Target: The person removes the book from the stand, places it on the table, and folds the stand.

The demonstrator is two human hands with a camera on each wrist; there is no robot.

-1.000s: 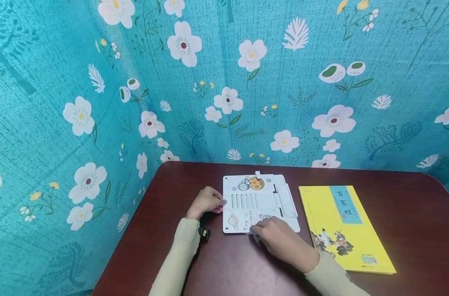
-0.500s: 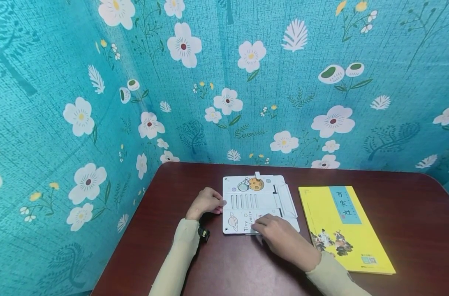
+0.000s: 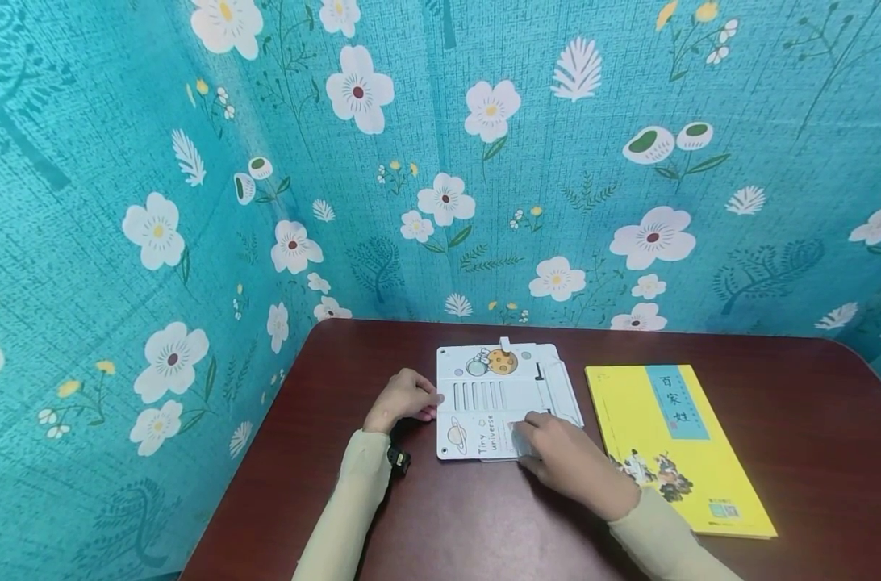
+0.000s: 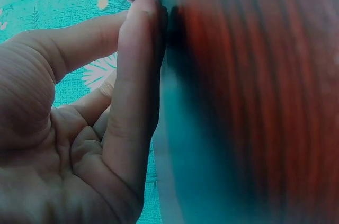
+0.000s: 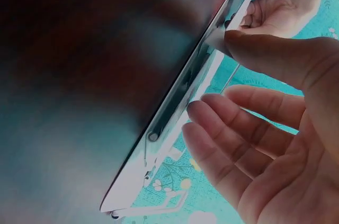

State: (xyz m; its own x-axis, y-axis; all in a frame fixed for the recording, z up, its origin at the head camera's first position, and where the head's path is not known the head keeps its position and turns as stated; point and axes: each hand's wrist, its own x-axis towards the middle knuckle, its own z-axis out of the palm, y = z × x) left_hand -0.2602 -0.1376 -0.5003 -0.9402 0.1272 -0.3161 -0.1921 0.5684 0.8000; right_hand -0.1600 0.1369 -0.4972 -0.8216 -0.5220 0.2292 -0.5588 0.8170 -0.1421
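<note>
A white folding book stand (image 3: 484, 371), printed with a planet, an astronaut and "Tiny universe", lies flat on the table in the head view. Its left edge is pinched between the thumb and index finger of my left hand (image 3: 406, 397); the left wrist view shows those fingertips together at the edge. My right hand (image 3: 574, 460) is at the stand's near side and covers its lower right corner. In the right wrist view, the fingers (image 5: 243, 134) are fairly straight and the thumb stays apart from them. A blurred greyish patch (image 3: 519, 438) shows by the right fingertips.
To the right lies a yellow book (image 3: 673, 452) with a blue title panel. A small white clip (image 3: 504, 345) projects from the stand's far edge. Teal floral cloth (image 3: 484, 161) hangs behind and left of the dark red table (image 3: 440, 524).
My right hand has moved to the right along the stand's near side, uncovering more of the "Tiny universe" print. The left hand and the stand have stayed in place.
</note>
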